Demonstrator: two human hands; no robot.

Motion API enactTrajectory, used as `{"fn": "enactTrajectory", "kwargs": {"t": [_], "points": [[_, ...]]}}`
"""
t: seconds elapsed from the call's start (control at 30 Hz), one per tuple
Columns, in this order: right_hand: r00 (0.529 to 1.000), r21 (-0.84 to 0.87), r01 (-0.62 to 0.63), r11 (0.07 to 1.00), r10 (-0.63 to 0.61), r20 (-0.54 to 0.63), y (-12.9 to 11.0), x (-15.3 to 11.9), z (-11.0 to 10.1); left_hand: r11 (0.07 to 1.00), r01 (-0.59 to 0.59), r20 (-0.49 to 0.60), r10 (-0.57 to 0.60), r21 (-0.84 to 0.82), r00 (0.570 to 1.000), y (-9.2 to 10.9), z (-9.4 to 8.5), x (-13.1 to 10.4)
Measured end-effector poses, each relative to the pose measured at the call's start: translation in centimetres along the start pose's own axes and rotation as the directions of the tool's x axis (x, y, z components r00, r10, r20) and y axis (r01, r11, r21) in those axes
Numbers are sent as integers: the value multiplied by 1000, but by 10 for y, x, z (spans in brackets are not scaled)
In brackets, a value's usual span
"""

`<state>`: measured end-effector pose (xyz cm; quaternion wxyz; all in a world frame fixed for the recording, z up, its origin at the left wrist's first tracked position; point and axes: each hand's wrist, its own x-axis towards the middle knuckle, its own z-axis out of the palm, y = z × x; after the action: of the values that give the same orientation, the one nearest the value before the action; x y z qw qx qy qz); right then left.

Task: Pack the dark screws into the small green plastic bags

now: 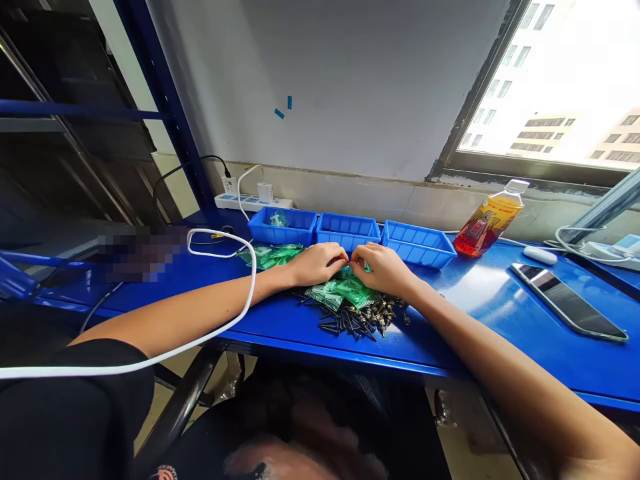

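My left hand and my right hand are close together over the blue table, fingertips pinched on a small green plastic bag that shows partly between them. Below them, more green bags lie on a pile of dark screws. Another heap of green bags rests to the left, behind my left wrist. Just beyond my hands stand three blue bins: the left bin has a clear packet in it, then come the middle bin and the right bin.
A white cable crosses over my left forearm. Behind the left bin lies a white power strip. At the right are a bottle of red drink, a white mouse and a phone. A wall and window stand behind the table.
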<state>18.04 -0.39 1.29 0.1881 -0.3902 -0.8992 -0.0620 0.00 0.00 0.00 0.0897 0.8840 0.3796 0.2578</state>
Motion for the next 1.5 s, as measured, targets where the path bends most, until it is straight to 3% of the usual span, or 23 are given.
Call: {"fn": "enactTrajectory", "kwargs": {"t": [0.53, 1.2, 1.5], "points": [[1000, 2, -7, 1000, 7, 27, 0, 0, 0, 994, -44, 127, 32, 97, 991, 0, -2, 1], [999, 5, 54, 999, -54, -1, 3, -1, 1, 991, -44, 136, 27, 126, 990, 1, -3, 2], [999, 11, 21, 1000, -21, 25, -1, -1, -2, 988, -44, 154, 21, 146, 988, 2, -3, 2]]}}
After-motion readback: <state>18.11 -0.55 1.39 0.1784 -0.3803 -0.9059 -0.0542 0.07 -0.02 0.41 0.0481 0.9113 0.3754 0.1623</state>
